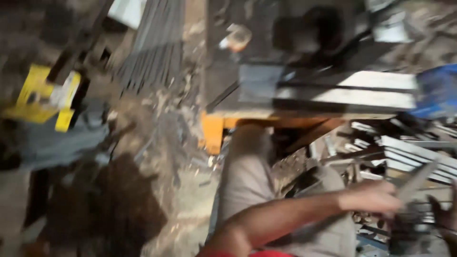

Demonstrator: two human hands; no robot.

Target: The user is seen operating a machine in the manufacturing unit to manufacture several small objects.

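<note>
Your arm stretches right across your knee — the hand closes around a flat metal strip, near the stacked metal bars — blur hides finger detail.

Whole view: motion-blurred. Right hand: grip on grey metal strip unclear. Dark hand at right edge: cut off. Metal offcuts: indistinct. Yellow object: kind unreadable.

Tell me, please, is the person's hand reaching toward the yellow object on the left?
No, the hand reaches to the right, at grey metal strips, far from the yellow object.
</note>
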